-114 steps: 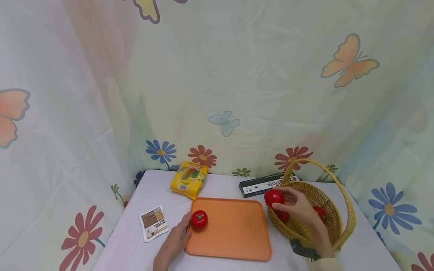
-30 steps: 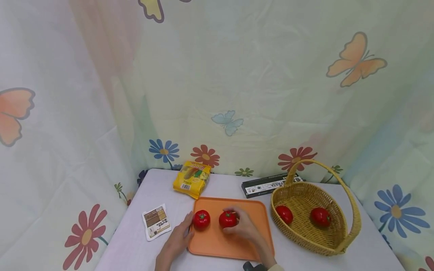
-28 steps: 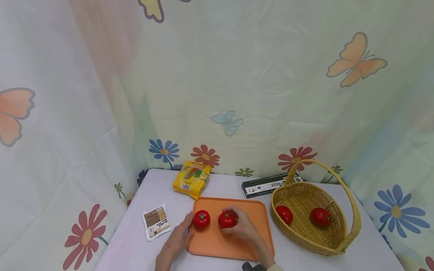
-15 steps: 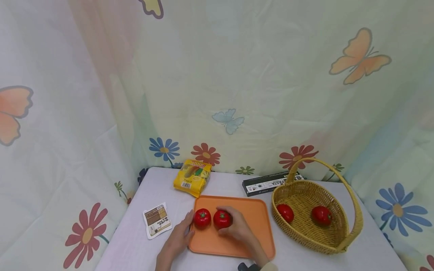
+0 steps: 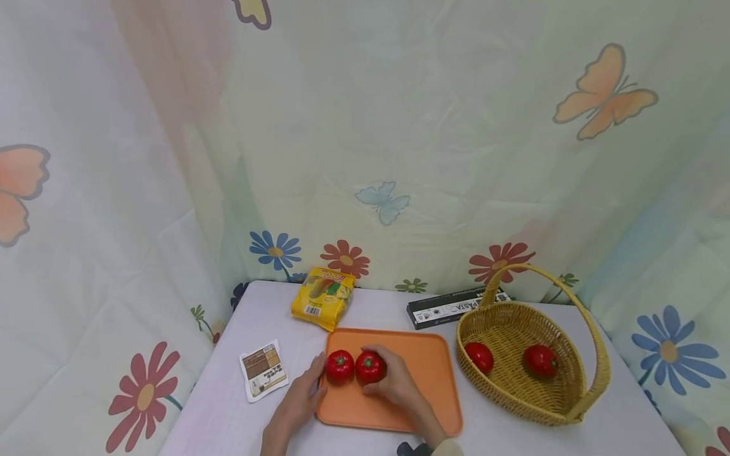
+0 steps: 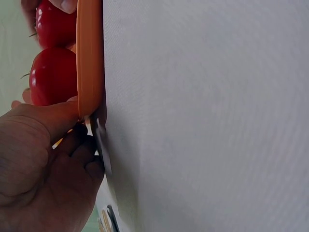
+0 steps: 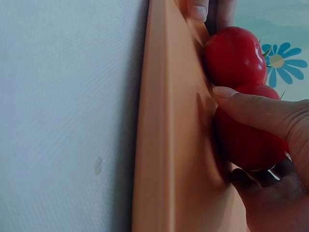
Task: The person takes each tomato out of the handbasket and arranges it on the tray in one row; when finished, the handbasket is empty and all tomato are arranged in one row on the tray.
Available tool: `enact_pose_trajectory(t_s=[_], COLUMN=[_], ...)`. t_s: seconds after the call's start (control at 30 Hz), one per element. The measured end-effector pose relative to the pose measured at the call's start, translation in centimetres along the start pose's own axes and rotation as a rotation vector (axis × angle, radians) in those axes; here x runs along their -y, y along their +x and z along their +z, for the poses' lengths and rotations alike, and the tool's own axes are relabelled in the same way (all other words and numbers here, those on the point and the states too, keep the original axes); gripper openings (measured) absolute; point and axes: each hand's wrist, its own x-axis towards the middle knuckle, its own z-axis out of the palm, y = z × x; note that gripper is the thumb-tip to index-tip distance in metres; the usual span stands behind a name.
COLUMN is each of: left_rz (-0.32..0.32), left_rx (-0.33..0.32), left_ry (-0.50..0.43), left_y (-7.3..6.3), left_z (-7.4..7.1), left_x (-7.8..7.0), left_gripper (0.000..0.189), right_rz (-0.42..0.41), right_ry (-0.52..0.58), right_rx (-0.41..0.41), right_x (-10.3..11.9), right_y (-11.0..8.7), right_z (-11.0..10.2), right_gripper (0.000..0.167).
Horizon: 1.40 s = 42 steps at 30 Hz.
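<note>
My right hand (image 5: 397, 382) holds a red tomato (image 5: 369, 368) low over an orange tray (image 5: 416, 354), thumb on the near side and fingers round the far side. Just left of it, a second tomato (image 5: 339, 366) sits on the tray; in the right wrist view the held tomato (image 7: 251, 140) is right up against this other tomato (image 7: 234, 55). At the tray's left edge, my left hand (image 5: 296, 402) grips the rim. In the left wrist view its thumb (image 6: 53, 118) lies along the tray corner, with the other fingers curled below.
A wicker basket (image 5: 527, 405) with a tall handle stands right of the tray, two red tomatoes (image 5: 540, 361) inside. Behind are a black pasta box (image 5: 439, 310) and a yellow packet (image 5: 322, 297). A flat white-and-brown sachet (image 5: 264, 370) lies to the left.
My right hand has brought a tomato from the basket to the tray, then slid it left until it meets the other tomato. My left hand stays at the tray's left edge.
</note>
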Motion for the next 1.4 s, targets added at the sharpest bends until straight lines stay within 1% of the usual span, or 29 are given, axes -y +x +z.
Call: enact_pose_trajectory(t_s=[0.13,0.3,0.63,0.87,1.07,1.13,1.23,1.4], left_rz=[-0.004,-0.024,-0.011,-0.030,-0.003,-0.002,0.000,-0.013], left_rx=[0.006,0.016,0.012,0.017,0.008,0.010,0.010,0.008], left_ry=[0.002,-0.008,-0.021,-0.022,-0.010,-0.005,-0.008,-0.011], left_y=[0.1,0.2,0.1,0.1,0.0,0.0,0.0,0.0], left_z=[0.0,-0.1,-0.1,0.0,-0.1,0.0,0.0,0.0], left_x=[0.1,0.1,0.0,0.1,0.0,-0.1,-0.1,0.0], left_gripper=[0.069,0.069,0.070,0.070,0.069,0.069,0.069,0.071], right_rz=[0.006,-0.011,-0.023,0.010,0.041,0.054,0.049,-0.020], right_ry=[-0.008,-0.021,-0.055,-0.044,-0.027,-0.022,-0.025,-0.040], right_rx=[0.000,-0.007,-0.029,-0.024,0.002,0.025,0.072,0.156], right_x=[0.0,-0.1,-0.2,-0.1,0.1,0.3,0.9,2.7], right_y=[0.1,0.0,0.1,0.1,0.1,-0.1,-0.4,-0.9], right_z=[0.0,0.2,0.2,0.2,0.1,-0.2,-1.2,-4.2], right_gripper=[0.079,0.078,0.084,0.087,0.090,0.090,0.092,0.092])
